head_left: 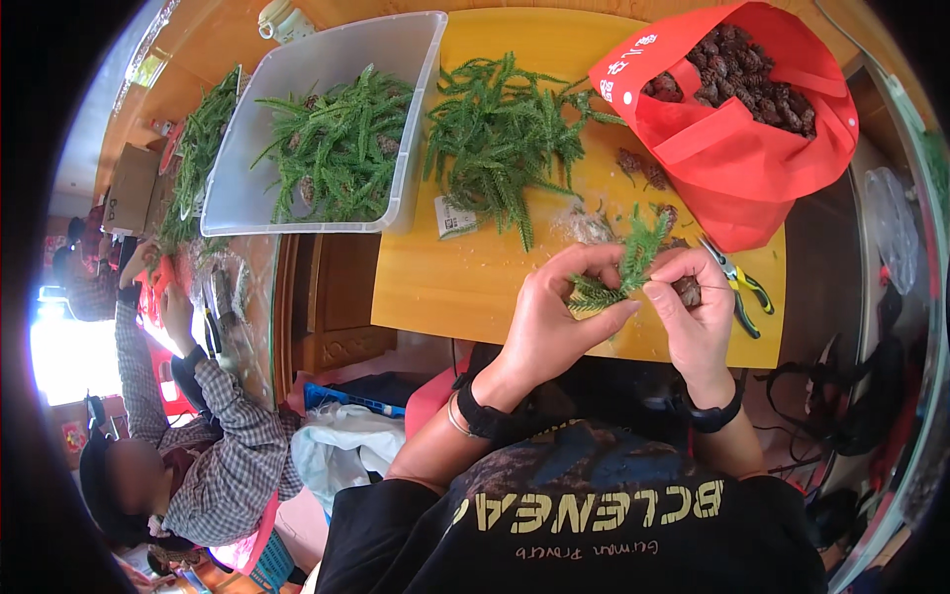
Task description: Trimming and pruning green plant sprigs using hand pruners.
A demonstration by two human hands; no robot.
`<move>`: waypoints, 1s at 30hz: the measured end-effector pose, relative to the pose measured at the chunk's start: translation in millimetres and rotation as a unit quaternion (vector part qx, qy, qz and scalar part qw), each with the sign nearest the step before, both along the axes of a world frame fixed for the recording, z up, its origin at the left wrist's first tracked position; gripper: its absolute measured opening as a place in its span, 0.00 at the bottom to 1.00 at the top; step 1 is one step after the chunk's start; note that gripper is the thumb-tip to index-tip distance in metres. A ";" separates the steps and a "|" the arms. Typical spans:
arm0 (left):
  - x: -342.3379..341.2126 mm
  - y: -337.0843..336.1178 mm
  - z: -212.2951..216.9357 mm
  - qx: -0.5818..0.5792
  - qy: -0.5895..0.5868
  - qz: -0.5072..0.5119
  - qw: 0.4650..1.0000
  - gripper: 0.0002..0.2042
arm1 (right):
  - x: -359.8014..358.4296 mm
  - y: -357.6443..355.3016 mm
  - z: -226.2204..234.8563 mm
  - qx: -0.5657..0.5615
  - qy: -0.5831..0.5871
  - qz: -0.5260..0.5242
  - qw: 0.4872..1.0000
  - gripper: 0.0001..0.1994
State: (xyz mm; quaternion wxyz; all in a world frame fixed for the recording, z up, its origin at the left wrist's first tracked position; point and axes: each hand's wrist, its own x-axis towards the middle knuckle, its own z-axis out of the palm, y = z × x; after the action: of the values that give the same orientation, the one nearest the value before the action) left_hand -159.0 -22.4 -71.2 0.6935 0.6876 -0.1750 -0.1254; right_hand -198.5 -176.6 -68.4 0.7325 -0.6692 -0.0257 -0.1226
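Sprigs (341,148) are contained in the bin (317,59), cones (754,79) in the bag (712,188). One sprig (643,247) is pinched by the left hand (564,312); the right hand's (708,322) fingertips are closed alongside, contents undeterminable.

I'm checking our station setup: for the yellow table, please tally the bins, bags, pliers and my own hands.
Translucent bin: 1
Red bag: 1
Pliers: 1
Your left hand and right hand: 2
Total: 5

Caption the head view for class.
Left hand holds a green sprig, right hand close beside it, near a red bag of pinecones.
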 end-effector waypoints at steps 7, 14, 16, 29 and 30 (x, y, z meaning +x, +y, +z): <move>-0.4 -0.5 0.3 -0.049 0.007 0.005 0.999 0.13 | -1.6 -2.7 -7.1 0.060 0.010 0.005 0.998 0.06; 1.2 1.6 -2.0 -0.050 0.009 0.004 0.999 0.13 | -0.5 -2.6 -11.8 0.105 0.023 0.025 0.994 0.06; 0.9 2.3 -1.3 -0.045 0.012 0.006 0.999 0.12 | -0.2 -3.3 -15.4 0.109 0.024 0.030 0.993 0.06; 4.4 -1.4 4.6 0.049 -0.152 0.052 0.986 0.07 | -2.2 -7.3 -1.0 -0.163 -0.044 -0.038 0.985 0.06; 3.9 -1.0 3.1 0.050 -0.152 0.052 0.986 0.07 | -1.1 -7.0 3.8 -0.161 -0.044 -0.038 0.985 0.06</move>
State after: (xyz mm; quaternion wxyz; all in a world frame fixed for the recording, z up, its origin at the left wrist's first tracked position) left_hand -155.1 -23.4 -68.2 0.6290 0.7407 -0.2362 0.0079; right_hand -199.6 -183.6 -64.6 0.6078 -0.7731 -0.0515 -0.1739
